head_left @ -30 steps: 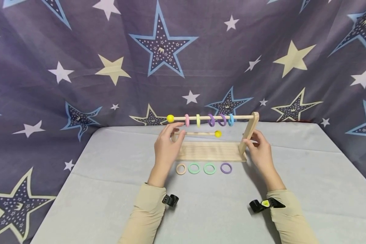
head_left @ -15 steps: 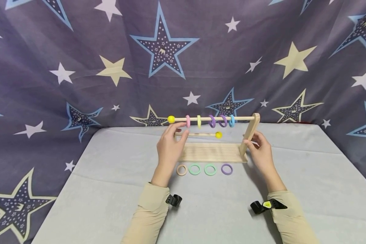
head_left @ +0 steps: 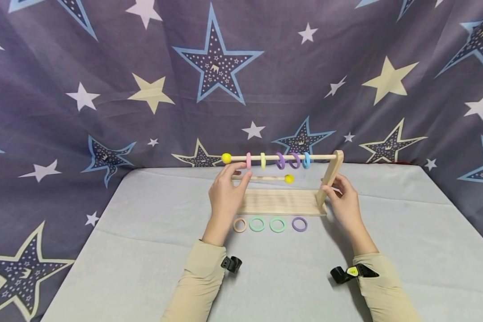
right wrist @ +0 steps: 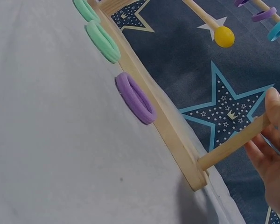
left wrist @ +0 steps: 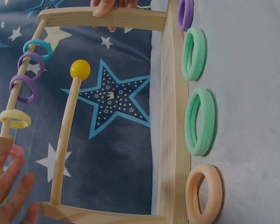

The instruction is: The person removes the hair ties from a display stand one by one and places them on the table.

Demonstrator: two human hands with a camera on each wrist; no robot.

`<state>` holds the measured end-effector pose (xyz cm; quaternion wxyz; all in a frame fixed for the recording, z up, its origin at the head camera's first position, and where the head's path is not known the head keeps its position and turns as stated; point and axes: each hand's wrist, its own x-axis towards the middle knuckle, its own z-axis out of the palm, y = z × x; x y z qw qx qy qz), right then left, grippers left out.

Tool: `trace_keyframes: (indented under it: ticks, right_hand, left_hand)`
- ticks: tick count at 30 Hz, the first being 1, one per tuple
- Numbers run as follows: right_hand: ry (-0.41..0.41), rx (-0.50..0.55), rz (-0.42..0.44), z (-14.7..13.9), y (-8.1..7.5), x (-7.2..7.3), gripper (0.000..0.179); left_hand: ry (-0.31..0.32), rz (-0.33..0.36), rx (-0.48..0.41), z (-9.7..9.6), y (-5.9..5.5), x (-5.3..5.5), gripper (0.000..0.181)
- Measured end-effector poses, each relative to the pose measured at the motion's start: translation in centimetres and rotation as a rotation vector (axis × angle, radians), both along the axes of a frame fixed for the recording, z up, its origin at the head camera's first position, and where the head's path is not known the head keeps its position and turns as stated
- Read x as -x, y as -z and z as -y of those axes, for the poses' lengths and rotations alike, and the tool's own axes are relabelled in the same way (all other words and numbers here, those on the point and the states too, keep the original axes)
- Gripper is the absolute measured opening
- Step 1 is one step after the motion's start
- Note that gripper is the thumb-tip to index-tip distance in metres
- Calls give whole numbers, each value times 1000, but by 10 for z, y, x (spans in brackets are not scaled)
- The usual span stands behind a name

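Note:
A wooden ring stand point(head_left: 281, 202) has an upper rod carrying a pink ring point(head_left: 248, 161), a yellow ring point(head_left: 263, 161), two purple rings point(head_left: 280, 161) and a blue ring point(head_left: 306, 160). My left hand point(head_left: 226, 194) is at the rod's yellow-ball end. Its thumb and forefinger pinch the pink ring, which they partly cover in the left wrist view. My right hand point(head_left: 344, 199) grips the right upright point(right wrist: 238, 142) between thumb and fingers. A lower rod point(left wrist: 65, 140), tipped with a yellow ball, bears no ring; its base end is behind my left hand in the head view.
In front of the stand's base, a peach ring point(head_left: 239, 225), two mint green rings point(head_left: 257, 224) and a purple ring point(head_left: 299, 224) lie in a row on the grey cloth point(head_left: 281, 277). Behind hangs a star-patterned curtain point(head_left: 116, 67).
My left hand has shifted slightly right, its fingertips closing in on the pink ring. The rings keep their places on the rod, and my right hand stays on the upright.

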<state>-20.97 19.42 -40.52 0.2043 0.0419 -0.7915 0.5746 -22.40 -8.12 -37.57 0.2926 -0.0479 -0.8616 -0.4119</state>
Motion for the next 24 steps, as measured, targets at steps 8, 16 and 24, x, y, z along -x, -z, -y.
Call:
trace_keyframes:
  ticks: [8,16,24]
  right_hand:
    - [-1,1,0,0,2,0,38]
    - [5,0,0,1,1,0,39]
    - [9,-16,4,1,-1,0,39]
  left_hand:
    - [-19,-23,-12,0,-2,0,17]
    - [-31,-44,-4,0,-1,-1,16]
    - [-50,-73,-7,1,-1,-1,16]
